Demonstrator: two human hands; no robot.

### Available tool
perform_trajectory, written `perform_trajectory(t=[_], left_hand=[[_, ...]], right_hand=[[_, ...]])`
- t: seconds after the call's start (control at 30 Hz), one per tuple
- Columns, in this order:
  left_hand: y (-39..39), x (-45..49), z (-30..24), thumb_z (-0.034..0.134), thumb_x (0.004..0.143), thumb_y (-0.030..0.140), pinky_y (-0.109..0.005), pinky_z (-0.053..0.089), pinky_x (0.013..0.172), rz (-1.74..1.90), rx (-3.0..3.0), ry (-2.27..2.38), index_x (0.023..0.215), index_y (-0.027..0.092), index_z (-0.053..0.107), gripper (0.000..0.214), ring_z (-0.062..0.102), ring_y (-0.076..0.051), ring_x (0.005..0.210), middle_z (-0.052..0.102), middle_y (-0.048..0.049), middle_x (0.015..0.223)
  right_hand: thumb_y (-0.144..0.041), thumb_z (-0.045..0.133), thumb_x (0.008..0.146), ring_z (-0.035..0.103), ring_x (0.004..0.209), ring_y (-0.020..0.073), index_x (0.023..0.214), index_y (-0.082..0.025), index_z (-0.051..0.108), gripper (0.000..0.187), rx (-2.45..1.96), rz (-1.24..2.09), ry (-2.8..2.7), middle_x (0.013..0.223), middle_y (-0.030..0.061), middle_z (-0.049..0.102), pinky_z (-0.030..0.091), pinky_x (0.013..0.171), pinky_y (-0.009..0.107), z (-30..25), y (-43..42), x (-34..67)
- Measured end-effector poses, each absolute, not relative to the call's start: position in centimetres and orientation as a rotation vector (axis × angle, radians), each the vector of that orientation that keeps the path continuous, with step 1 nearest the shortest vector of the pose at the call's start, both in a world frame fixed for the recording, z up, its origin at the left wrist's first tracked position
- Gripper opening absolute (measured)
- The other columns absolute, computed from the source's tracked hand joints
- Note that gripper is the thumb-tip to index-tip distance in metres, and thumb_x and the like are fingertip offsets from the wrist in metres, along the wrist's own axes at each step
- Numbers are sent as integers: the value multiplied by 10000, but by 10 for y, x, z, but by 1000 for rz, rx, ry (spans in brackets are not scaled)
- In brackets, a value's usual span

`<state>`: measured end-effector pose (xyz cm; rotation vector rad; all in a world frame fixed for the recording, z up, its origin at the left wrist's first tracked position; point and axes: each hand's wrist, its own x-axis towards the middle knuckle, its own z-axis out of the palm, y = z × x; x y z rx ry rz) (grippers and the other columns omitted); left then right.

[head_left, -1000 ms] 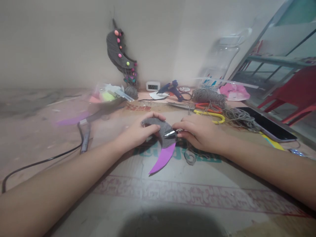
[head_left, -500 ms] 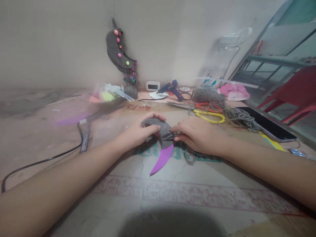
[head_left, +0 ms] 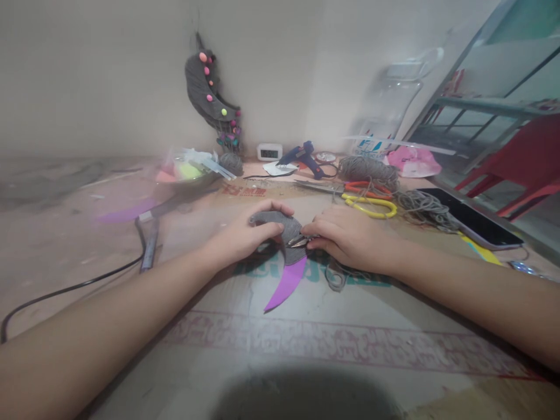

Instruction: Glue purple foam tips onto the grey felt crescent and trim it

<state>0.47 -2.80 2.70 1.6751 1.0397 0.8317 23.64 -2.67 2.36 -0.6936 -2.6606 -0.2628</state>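
The head view is showing a crescent (head_left: pixel 285 284) between the two hands, above the surface (head_left: pixel 175 385) or resting on it; which, I cannot tell. Grey yarn (head_left: pixel 272 219) is covering its upper part, and the bare purple tip is pointing down and left, toward the person. The left hand (head_left: pixel 249 231) is clamping the wrapped part, thumb across the front and the other fingers curling around the back and top. The right hand (head_left: pixel 350 234) is pinching a small metal tool (head_left: pixel 297 241) between thumb and forefinger, its shiny end lying over the yarn; how hard it is pressing, I cannot tell. Loose yarn (head_left: pixel 336 280) is lying just below the right hand, and scissors (head_left: pixel 371 207) are lying beyond it, apart.

For good work here, the left thumb should be bracing the crescent firmly while staying out of the tool's path. The tool should probably be moving in short, shallow strokes, so that no strand is snagging or spreading and the loose yarn is staying slack.
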Motion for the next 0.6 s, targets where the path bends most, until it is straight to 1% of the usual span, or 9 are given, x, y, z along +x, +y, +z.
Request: perform_trajectory(t=[0.17, 0.43, 0.6], left_hand=[[-28, 5, 27, 588, 777, 253, -257, 440, 617, 820, 1680, 1056, 1019, 234, 611, 244, 593, -144, 663, 627, 22, 697], [-28, 6, 28, 584, 769, 243, -257, 441, 613, 822, 1691, 1068, 1008, 227, 610, 241, 595, -146, 667, 623, 20, 694], [-28, 7, 28, 571, 768, 222, -261, 454, 641, 830, 1664, 1052, 1001, 224, 602, 234, 610, -147, 683, 636, 21, 712]], right_hand=[[-341, 456, 976, 565, 744, 183, 982, -155, 675, 287, -682, -242, -2650, 796, 66, 665, 350, 664, 295, 23, -26, 236], [-349, 425, 991, 561, 734, 175, 973, -160, 664, 305, -676, -280, -2660, 784, 58, 660, 341, 656, 288, 23, -27, 237], [-341, 441, 975, 567, 771, 185, 1043, -147, 647, 292, -756, -225, -2624, 809, 69, 658, 342, 657, 288, 25, -28, 238]])
